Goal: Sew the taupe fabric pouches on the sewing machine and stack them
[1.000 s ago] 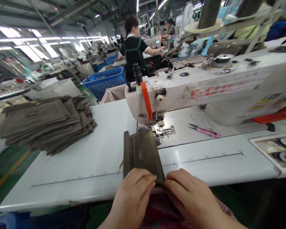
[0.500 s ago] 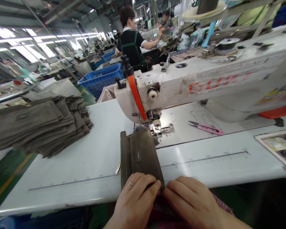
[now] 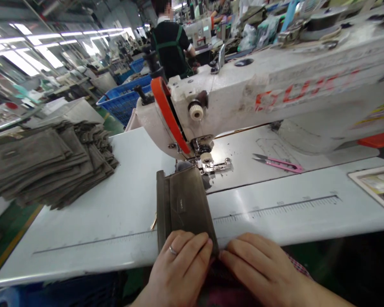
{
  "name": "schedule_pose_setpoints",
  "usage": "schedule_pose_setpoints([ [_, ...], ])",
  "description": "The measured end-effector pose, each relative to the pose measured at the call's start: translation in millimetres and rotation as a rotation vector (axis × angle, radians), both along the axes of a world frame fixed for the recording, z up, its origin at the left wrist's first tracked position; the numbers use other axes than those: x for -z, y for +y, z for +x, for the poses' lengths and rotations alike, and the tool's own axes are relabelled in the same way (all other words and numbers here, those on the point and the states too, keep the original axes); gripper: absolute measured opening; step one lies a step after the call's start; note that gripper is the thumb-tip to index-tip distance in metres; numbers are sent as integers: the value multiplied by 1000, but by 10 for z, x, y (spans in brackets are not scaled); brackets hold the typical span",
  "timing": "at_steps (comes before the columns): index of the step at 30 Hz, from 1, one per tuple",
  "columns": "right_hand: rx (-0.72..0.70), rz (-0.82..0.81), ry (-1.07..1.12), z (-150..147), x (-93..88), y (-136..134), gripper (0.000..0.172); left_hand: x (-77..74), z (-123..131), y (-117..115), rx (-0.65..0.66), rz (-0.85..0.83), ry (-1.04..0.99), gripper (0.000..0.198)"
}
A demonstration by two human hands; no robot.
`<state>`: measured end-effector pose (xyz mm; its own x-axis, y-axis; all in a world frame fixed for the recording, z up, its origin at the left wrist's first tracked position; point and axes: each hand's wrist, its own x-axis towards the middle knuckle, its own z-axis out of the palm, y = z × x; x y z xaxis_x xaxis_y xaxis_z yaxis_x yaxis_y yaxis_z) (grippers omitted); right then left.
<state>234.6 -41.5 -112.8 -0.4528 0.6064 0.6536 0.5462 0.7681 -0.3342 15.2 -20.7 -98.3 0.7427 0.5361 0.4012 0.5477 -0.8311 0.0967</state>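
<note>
A dark olive fabric pouch (image 3: pixel 190 204) with a small label lies on the sewing table, its far end at the presser foot (image 3: pixel 206 164) of the sewing machine (image 3: pixel 243 94). A gold zipper pull (image 3: pixel 154 222) sticks out at its left side. Across the near end of the pouch, my left hand (image 3: pixel 182 264), with a ring on one finger, is closed over the fabric. My right hand (image 3: pixel 259 264) has its fingers pressed together at the near right corner of the pouch; its thumb and the exact grip are hidden.
Stacked olive fabric pieces (image 3: pixel 51 162) lie at the table's left. Pink thread snips (image 3: pixel 278 163) rest on the machine bed, right of the needle area. A printed ruler (image 3: pixel 275 207) runs along the table front. Behind are a blue crate (image 3: pixel 124 100) and a co-worker (image 3: pixel 171 47).
The head view has tilted down and moved slightly closer to the machine. My left fingers lie flatter over the pouch's near end. The co-worker's raised arm has come down.
</note>
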Motion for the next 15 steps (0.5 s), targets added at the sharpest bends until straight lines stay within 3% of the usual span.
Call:
schedule_pose_setpoints([
  [6, 59, -4, -35, 27, 5, -24, 26, 26, -8, -23, -11, 36, -18, 23],
  [9, 78, 23, -85, -16, 34, -2, 27, -90, 57, 21, -5, 87, -35, 18],
  [15, 83, 87, -95, -98, 64, 112, 20, -380, 126, 272, -92, -90, 162, 31],
])
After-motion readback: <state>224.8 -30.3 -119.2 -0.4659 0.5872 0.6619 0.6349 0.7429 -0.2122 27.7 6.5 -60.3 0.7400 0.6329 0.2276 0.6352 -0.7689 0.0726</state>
